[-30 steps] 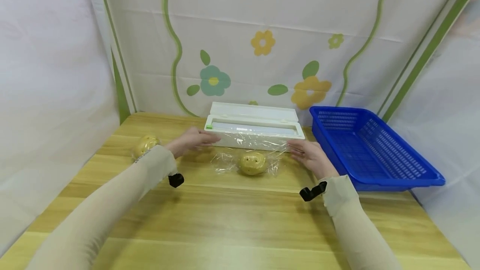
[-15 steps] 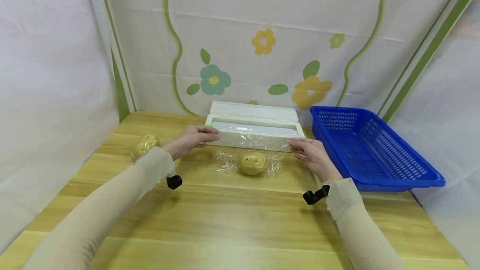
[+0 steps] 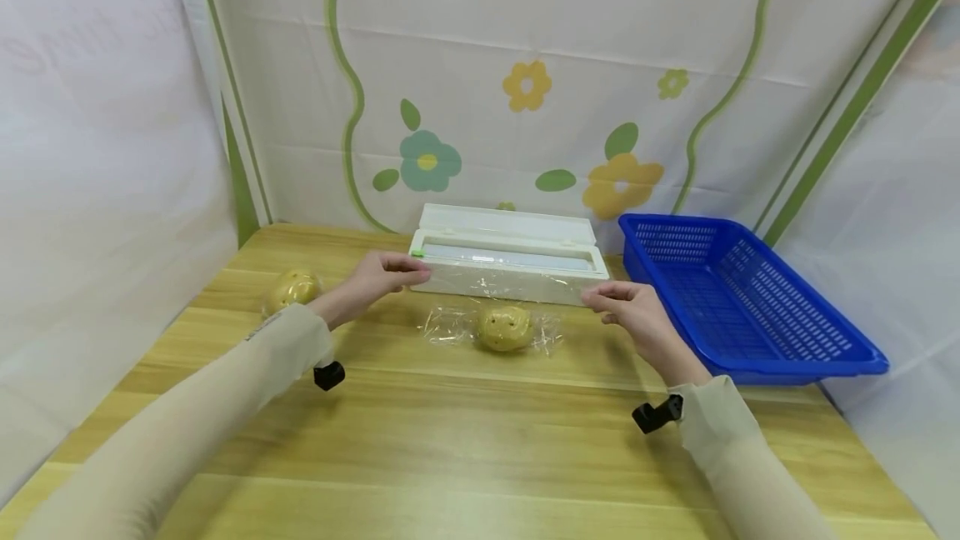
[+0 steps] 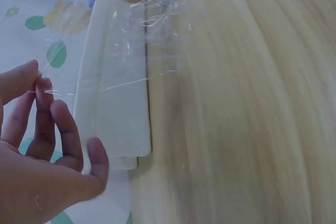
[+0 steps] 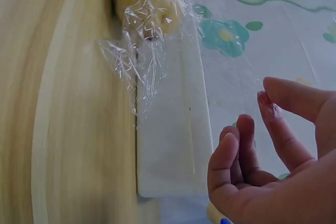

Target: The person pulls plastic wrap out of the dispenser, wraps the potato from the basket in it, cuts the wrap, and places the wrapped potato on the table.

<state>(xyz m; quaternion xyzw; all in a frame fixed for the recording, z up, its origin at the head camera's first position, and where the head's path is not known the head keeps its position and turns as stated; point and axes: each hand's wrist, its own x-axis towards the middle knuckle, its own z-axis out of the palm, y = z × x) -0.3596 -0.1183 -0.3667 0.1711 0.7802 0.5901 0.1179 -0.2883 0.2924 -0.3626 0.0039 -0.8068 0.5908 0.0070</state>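
My left hand (image 3: 375,280) pinches one corner of clear cling film between thumb and fingertip, and my right hand (image 3: 637,313) pinches the other corner. The cling film (image 4: 126,40) spans between them, across the front of a long white cling film dispenser (image 3: 510,220) whose lid stands raised. Just in front of the dispenser sits a yellow potato (image 3: 506,328) with small dark dents, crinkled film spreading out on both sides of it. In the right wrist view the film (image 5: 144,61) bunches beside the potato, and the last fingers of that hand curl loosely.
A second potato (image 3: 294,287), with shiny film around it, lies on the left beyond the left forearm. On the right stands a blue plastic basket (image 3: 757,357) near the right hand. A printed cloth wall (image 3: 465,90) rises behind the wooden table (image 3: 465,457).
Both hands have drawn slightly apart, the left going left, the right going right and a little nearer me. Their fingers have gone from reaching at the film's ends to pinching its corners.
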